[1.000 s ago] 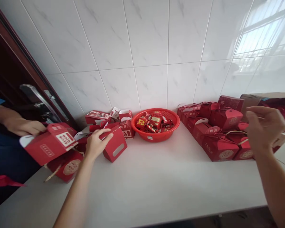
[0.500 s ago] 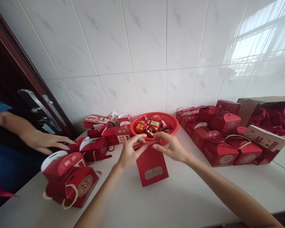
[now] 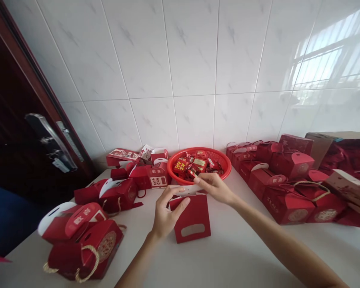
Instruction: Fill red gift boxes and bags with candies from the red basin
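Note:
A red cardboard gift box (image 3: 193, 218) with an oval window stands upright on the table in front of me. Its top is unfolded, and a white inner flap with small holes shows. My left hand (image 3: 166, 210) grips the box's upper left edge, thumb on the near side and fingers behind the flap. Closed at the fingertips, my right hand (image 3: 216, 188) is at the upper right of the same flap. Just behind the box, a red plastic basket (image 3: 229, 170) holds wrapped candies (image 3: 195, 162); one wrapper appears close to my right fingertips.
Red gift boxes with rope handles (image 3: 87, 244) crowd the table's left side. More filled-out boxes (image 3: 288, 204) are lined up on the right, beside a cardboard carton (image 3: 324, 144) of dark red material. A co-worker's blue clothing (image 3: 0, 216) shows at the left edge, before a dark door (image 3: 12, 120).
The box's top flap has tipped up, baring its white inside. My hands have shifted slightly on it. The co-worker's hand has withdrawn from the boxes on the left.

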Available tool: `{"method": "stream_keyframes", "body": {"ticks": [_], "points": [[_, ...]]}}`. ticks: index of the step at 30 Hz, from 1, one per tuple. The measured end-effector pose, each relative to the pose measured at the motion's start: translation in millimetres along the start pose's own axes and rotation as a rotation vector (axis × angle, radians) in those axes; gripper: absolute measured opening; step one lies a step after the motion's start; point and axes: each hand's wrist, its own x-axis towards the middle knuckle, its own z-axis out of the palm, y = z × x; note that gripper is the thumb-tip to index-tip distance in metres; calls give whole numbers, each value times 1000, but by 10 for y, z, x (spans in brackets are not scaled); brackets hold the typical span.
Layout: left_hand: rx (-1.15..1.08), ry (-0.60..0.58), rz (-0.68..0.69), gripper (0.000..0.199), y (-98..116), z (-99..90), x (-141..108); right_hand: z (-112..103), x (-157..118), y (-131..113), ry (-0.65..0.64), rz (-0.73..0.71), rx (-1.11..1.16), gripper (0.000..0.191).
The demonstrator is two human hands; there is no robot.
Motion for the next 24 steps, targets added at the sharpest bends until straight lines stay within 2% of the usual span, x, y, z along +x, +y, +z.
{"method": "stream_keyframes", "body": {"ticks": [1, 3, 5, 7, 9, 12, 15, 19, 23, 24], "points": [[-15, -2, -28, 15, 6, -5, -11, -98, 84, 8, 13, -28, -59, 50], [-47, -18, -71, 19, 19, 0, -38, -316, 292, 73, 135, -31, -214, 42], [-73, -36, -85, 20, 37, 17, -64, -514, 521, 212, 241, 105, -419, 31], [-89, -52, -86, 22, 59, 33, -84, -644, 719, 397, 240, 177, -493, 17], [-102, -60, -84, 21, 83, 39, -96, -692, 853, 577, 187, 205, -533, 31], [-136, -86, -87, 21, 113, 22, -111, -647, 934, 759, 38, 160, -540, 61], [-180, -129, -101, 24, 125, -13, -124, -570, 924, 841, -81, 106, -506, 68], [-198, -151, -78, 28, 120, -58, -129, -554, 886, 887, -87, 87, -418, 49], [-240, -121, -75, 43, 87, -78, -155, -603, 884, 906, 90, 87, -274, 11], [-270, -108, -98, 49, 70, -79, -169, -611, 884, 906, 148, 91, -231, 10]]}}
